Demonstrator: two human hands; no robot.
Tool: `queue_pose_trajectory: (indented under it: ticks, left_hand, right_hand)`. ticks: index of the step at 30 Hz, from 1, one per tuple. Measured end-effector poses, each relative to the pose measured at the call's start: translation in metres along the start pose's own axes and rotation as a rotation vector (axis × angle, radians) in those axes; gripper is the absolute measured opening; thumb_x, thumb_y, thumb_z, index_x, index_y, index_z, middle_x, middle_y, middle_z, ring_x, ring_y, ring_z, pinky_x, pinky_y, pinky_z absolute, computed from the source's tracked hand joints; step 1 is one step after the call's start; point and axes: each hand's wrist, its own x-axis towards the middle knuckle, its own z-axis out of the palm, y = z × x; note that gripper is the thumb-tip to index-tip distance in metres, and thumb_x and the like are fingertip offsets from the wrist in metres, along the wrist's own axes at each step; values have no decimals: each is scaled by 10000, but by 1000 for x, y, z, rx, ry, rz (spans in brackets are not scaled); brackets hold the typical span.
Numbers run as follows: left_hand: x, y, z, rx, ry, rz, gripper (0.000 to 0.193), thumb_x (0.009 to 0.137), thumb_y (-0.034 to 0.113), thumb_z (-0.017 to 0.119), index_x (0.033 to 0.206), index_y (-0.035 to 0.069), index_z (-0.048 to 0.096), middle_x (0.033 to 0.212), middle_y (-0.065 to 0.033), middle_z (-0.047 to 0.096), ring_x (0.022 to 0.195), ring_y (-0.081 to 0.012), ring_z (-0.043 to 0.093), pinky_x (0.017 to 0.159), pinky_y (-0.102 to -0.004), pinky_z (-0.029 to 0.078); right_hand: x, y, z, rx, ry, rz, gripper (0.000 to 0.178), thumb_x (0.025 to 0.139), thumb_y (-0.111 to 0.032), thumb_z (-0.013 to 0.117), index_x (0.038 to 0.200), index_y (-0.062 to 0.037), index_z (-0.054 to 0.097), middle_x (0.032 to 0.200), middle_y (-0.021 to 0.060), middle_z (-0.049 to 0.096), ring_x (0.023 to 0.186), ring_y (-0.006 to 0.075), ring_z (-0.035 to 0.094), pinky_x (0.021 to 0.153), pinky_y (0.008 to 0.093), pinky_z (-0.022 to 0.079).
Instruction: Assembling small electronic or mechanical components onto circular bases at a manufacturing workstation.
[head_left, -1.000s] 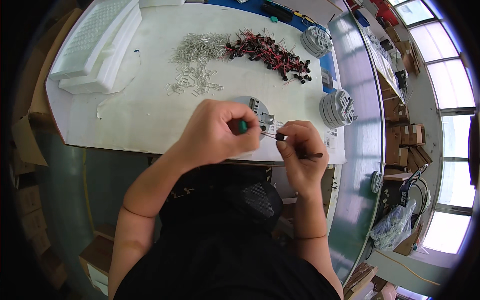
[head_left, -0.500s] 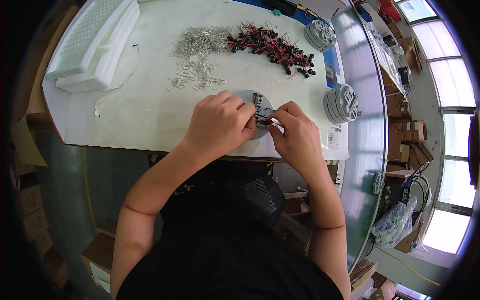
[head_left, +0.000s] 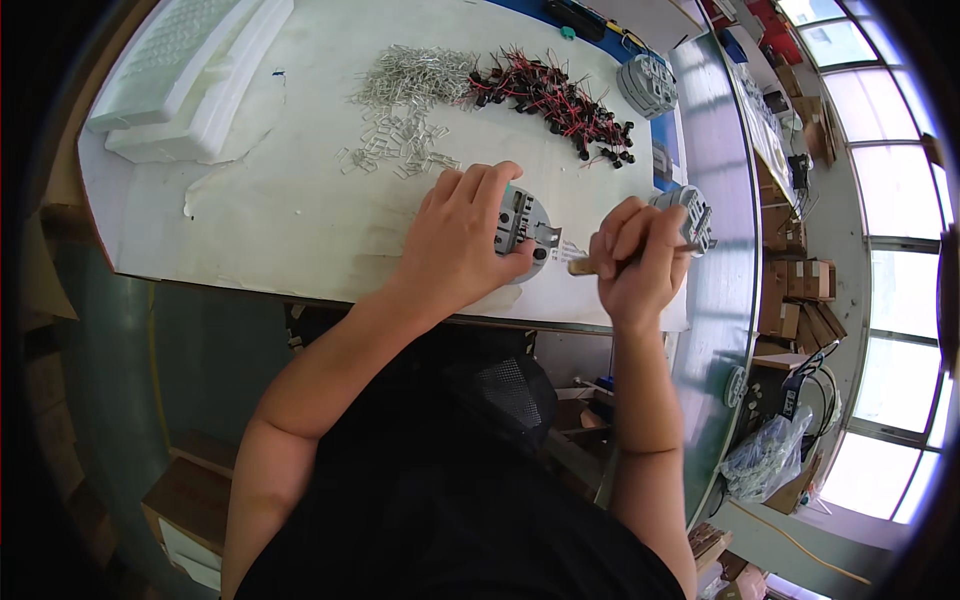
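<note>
- White foam trays (head_left: pixel 190 70) lie at the table's far left corner.
- Metal clips (head_left: pixel 410 100) lie in a loose heap, touching a pile of black parts with red wires (head_left: pixel 550 100) on their right.
- The left hand (head_left: pixel 460 240) lies flat over the left half of a grey disc (head_left: pixel 525 232) near the table's (head_left: pixel 290 220) front edge, fingers spread on it.
- The right hand (head_left: pixel 635 265), just right of the disc, is fisted round a slim tool (head_left: pixel 580 265) whose pale tip points toward the disc.
- Disc stacks (head_left: pixel 690 215) stand beyond that hand.
</note>
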Motion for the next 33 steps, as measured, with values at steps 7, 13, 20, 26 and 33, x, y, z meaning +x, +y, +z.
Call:
queue_pose_trajectory:
  ticks: [7,13,20,26,33]
  left_hand:
    - [-2,1,-2,-38,-8,-21,714,768,240,840,1377,54,517,1214,-139,627,1117,-353,579,994,-460,499]
    - [-2,3,-2,-34,-1,-14,705,785,229,836,1384,49,510,1247,-149,625,1150,-370,572,1007,-465,493]
    - [-28,0,-29,-105,120,90,483,852,142,802,1285,37,614,1198,-149,680,1110,-365,627,964,-453,522]
    - [-53,-20,-71,-123,146,46,230,897,2,744,1124,21,711,996,-121,733,881,-300,702,798,-376,571]
    - [-62,-29,-88,-157,122,-10,206,925,-1,728,1129,26,723,976,-124,742,838,-250,718,751,-357,573]
  right_hand:
    - [2,23,38,170,24,-229,628,1156,-455,388,671,-58,385,694,119,488,445,120,257,420,252,278]
    - [0,31,39,68,17,-258,595,1161,-352,421,670,-21,481,695,101,557,503,109,439,460,265,349]
    - [68,-7,45,-478,-122,-38,227,1024,-203,665,931,-6,728,855,96,685,671,154,617,580,280,471]
    - [111,34,68,-951,-532,-1,218,855,-175,787,1005,-17,776,1045,158,750,865,264,712,792,371,547]
    - [104,36,78,-1024,-569,58,218,822,-171,767,965,-6,762,1018,181,731,938,320,707,870,409,543]
